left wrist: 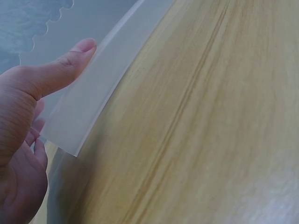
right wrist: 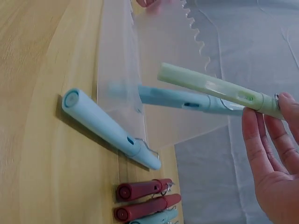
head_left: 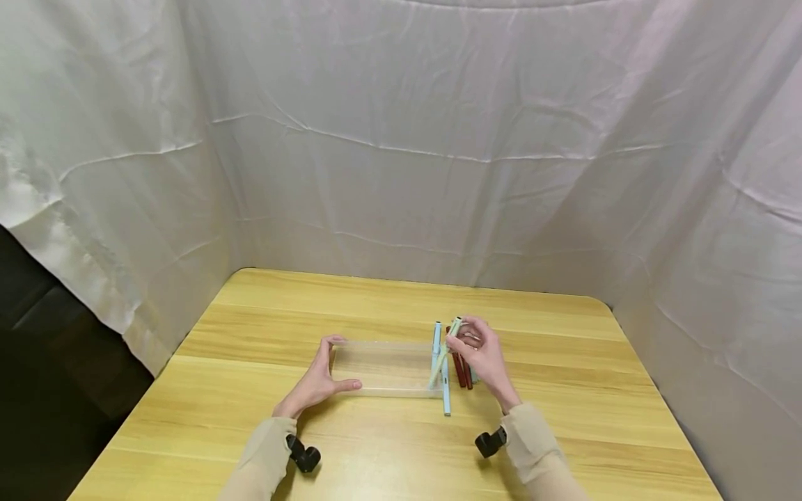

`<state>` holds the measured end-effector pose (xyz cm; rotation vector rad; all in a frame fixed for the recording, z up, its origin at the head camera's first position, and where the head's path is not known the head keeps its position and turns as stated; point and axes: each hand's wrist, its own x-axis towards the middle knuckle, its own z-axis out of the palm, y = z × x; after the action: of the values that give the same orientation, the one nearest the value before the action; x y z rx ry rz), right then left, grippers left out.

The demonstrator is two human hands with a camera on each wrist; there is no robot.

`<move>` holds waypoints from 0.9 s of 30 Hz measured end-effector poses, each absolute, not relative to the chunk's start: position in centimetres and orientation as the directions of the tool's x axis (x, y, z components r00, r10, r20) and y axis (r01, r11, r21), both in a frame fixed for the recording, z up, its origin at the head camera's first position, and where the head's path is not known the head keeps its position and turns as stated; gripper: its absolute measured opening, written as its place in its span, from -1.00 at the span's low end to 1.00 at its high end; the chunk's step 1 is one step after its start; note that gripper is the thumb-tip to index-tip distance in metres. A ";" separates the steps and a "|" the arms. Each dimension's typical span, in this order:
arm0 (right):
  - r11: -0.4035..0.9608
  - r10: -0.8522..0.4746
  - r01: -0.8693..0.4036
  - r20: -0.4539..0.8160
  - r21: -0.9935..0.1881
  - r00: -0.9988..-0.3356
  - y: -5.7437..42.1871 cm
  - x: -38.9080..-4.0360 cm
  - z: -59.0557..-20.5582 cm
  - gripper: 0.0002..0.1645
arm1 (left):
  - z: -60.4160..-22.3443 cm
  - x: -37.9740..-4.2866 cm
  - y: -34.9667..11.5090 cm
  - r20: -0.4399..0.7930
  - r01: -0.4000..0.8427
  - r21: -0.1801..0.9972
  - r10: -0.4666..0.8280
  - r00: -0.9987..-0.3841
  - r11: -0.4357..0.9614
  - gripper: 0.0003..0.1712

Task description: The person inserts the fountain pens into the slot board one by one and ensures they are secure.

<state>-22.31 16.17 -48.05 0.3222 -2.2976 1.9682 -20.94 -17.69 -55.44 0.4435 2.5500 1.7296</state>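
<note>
A frosted see-through plastic box (head_left: 385, 367) with a scalloped edge sits in front of me. My left hand (head_left: 317, 379) grips its left end, the thumb (left wrist: 70, 65) on the near wall and the fingers round the far side. At the box's right end my right hand (head_left: 487, 355) pinches a pale green pen (right wrist: 205, 85) by its clip end, tilted with the other end over the box. One light blue pen (right wrist: 175, 99) lies partly behind the box wall, beyond the green one. A second light blue pen (right wrist: 103, 123) lies on the table beside the box.
Two dark red pens (right wrist: 147, 208) lie side by side on the table right of the box, below my right hand. Another pale blue-green pen (right wrist: 156, 218) is next to them, partly cut off. Grey-white cloth (head_left: 401, 139) hangs round the wooden table (head_left: 376, 445).
</note>
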 end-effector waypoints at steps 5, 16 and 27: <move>0.191 -0.095 -0.275 0.261 -0.942 -0.961 15.6 -22.3 -48.1 -0.47 | -55.4 -21.0 -17.7 0.139 0.223 0.911 0.250 -0.958 0.347 0.08; 0.299 -0.123 -0.349 0.327 -0.888 -0.937 14.6 -21.7 -47.7 -0.51 | -55.2 -20.8 -17.8 0.110 0.197 0.915 0.250 -0.962 0.352 0.11; 0.372 -0.150 -0.328 0.292 -0.869 -0.945 13.9 -19.8 -45.3 -0.56 | -55.2 -20.8 -17.8 0.106 0.193 0.914 0.248 -0.963 0.358 0.11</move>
<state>-19.84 13.89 -45.35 0.4328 -2.4617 1.6172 -20.75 -17.76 -55.23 0.4139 2.5465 1.7025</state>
